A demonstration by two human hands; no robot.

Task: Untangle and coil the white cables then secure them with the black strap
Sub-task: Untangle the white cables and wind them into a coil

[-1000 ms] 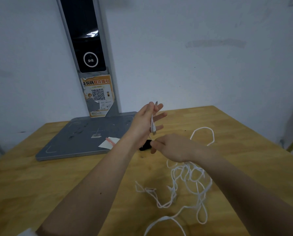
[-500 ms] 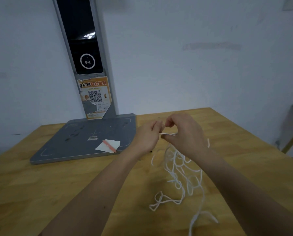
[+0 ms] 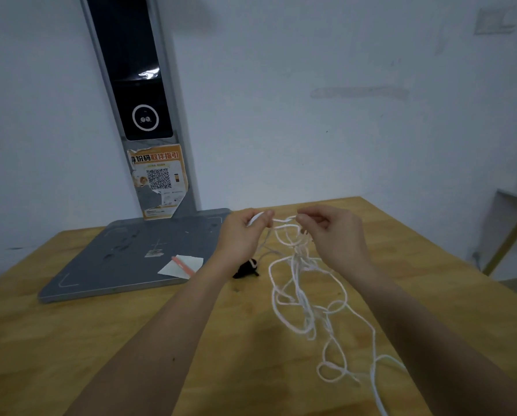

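Observation:
A tangle of white cables hangs from both hands down onto the wooden table, its loops trailing toward the near right. My left hand pinches a cable end above the table. My right hand pinches a cable strand a short gap to the right, and a short length of cable runs between the two hands. The black strap lies on the table just below my left hand, partly hidden by my left wrist.
A grey scanner base with a tall dark column stands at the back left against the white wall. A white paper slip with a pink pen on it lies on the base's near right corner. The table's right edge drops off near a shelf.
My hands have moved apart, stretching a short length of cable between them. The tangle now hangs lower and spreads out over the table, and the black strap shows again.

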